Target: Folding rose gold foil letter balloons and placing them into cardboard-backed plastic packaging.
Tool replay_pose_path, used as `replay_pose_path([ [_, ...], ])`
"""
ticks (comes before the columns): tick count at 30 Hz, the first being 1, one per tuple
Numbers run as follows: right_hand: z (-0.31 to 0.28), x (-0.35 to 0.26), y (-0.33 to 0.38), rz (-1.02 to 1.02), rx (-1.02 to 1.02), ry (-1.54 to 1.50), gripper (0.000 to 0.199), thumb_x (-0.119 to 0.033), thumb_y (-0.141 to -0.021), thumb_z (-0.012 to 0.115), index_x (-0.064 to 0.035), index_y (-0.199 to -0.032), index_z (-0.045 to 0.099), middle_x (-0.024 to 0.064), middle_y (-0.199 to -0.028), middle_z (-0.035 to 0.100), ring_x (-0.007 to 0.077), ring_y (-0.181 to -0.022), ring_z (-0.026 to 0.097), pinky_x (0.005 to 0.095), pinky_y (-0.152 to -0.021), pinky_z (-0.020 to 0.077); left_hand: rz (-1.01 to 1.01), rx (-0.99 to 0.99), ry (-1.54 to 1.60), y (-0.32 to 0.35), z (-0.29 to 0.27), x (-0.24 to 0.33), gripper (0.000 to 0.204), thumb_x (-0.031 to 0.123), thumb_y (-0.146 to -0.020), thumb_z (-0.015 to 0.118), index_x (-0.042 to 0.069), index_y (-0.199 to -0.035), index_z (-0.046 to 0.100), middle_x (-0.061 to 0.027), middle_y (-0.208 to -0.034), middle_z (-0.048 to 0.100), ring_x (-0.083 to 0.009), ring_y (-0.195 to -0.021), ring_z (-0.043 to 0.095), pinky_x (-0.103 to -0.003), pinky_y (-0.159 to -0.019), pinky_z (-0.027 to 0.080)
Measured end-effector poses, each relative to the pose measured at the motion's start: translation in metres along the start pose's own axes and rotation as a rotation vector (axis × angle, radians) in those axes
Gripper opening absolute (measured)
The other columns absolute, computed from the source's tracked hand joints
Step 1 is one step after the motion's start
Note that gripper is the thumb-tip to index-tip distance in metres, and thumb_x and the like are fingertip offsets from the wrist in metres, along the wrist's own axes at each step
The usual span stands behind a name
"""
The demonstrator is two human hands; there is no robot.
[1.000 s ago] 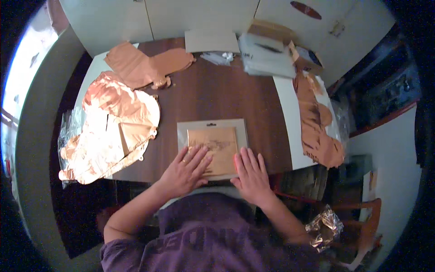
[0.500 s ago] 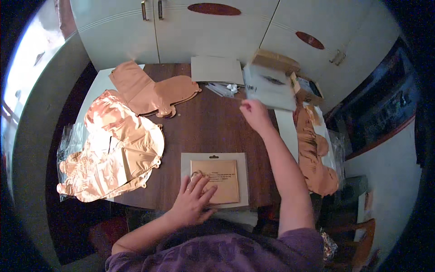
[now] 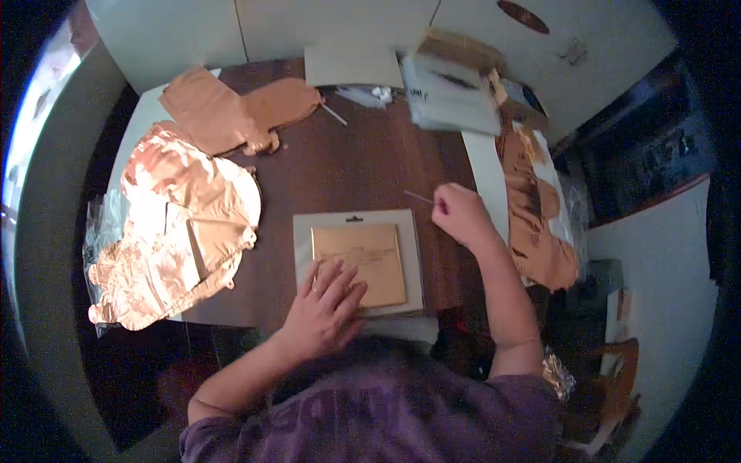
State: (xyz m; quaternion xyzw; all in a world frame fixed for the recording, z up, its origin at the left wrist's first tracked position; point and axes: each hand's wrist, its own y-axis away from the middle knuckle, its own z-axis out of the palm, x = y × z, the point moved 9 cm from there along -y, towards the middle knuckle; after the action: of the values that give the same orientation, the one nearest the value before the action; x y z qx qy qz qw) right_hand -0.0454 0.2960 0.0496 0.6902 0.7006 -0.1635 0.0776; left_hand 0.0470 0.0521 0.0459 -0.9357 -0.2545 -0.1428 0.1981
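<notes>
My left hand [image 3: 328, 305] lies with its fingers stretched out on the lower left of a flat, square gold foil packet [image 3: 363, 255]. Beneath that packet is a pale card [image 3: 302, 231] with a hanging slot at its top edge. My right hand [image 3: 463, 216] is closed above the table, right of the card, pinching a thin straw-like stick [image 3: 417, 197] that points to the left. Large shiny rose-gold foil balloons [image 3: 224, 193] lie flat on the left side of the table, below a duller copper-coloured foil balloon [image 3: 201, 112].
A white straw [image 3: 334, 111] lies near the far balloon. At the back are a pale card [image 3: 353, 68], clear plastic bits [image 3: 359, 96], a white package [image 3: 451, 96] and a cardboard box [image 3: 521, 104]. Another copper foil balloon [image 3: 532, 216] rests along the right edge.
My right hand has come nearer and slightly right with the thin stick. My left hand stays on the gold packet. The view has shifted, so the table sits higher.
</notes>
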Motion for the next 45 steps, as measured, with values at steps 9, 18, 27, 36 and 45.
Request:
replay_pose_path([
  [9,-0.005,-0.072,0.179,0.004,0.072,-0.449,0.019,-0.002,-0.07,0.07,-0.0053,-0.084,0.058,0.0107,-0.08,0.059,0.026,-0.072,0.062,0.0368,-0.063,0.0507,0.165,0.004,0.152,-0.01,0.032,0.002,0.027,0.013,-0.079,0.069,0.006,-0.104,0.062,-0.0127,-0.12,0.06,-0.034,-0.122,0.052,-0.054,-0.107,0.033],
  [18,0.005,-0.101,0.172,-0.086,0.288,0.093,0.014,-0.01,-0.078,0.066,-0.0061,-0.082,0.053,0.0118,-0.078,0.053,0.0308,-0.073,0.056,0.0411,-0.068,0.048,0.123,0.168,0.2,-0.008,0.021,0.01,0.026,0.014,-0.08,0.069,0.007,-0.105,0.064,-0.0091,-0.114,0.062,-0.0296,-0.116,0.056,-0.05,-0.106,0.036],
  [27,0.013,-0.052,0.158,0.164,0.025,-0.309,0.041,-0.018,-0.08,0.073,-0.0088,-0.117,0.06,0.0125,-0.084,0.06,0.0317,-0.076,0.062,0.0401,-0.068,0.0524,0.109,0.161,0.163,-0.005,0.029,0.005,0.026,0.012,-0.078,0.073,0.007,-0.103,0.067,-0.0101,-0.112,0.064,-0.0308,-0.115,0.058,-0.051,-0.105,0.038],
  [36,0.025,-0.055,0.139,-0.186,0.248,-0.067,0.026,-0.022,-0.078,0.074,-0.0093,-0.098,0.063,0.0092,-0.084,0.056,0.0297,-0.074,0.06,0.0388,-0.064,0.0502,0.179,0.061,0.173,-0.013,0.023,0.0,0.029,0.012,-0.077,0.07,0.006,-0.105,0.065,-0.0098,-0.114,0.06,-0.0302,-0.116,0.055,-0.053,-0.105,0.037],
  [45,0.007,-0.072,0.169,-0.294,0.175,-0.009,0.029,-0.018,-0.073,0.074,-0.0064,-0.097,0.062,0.007,-0.091,0.055,0.028,-0.085,0.057,0.042,-0.075,0.046,0.259,-0.032,0.137,-0.025,0.018,0.034,0.049,0.026,-0.075,0.071,0.006,-0.118,0.06,-0.0137,-0.129,0.052,-0.0342,-0.126,0.045,-0.054,-0.111,0.028],
])
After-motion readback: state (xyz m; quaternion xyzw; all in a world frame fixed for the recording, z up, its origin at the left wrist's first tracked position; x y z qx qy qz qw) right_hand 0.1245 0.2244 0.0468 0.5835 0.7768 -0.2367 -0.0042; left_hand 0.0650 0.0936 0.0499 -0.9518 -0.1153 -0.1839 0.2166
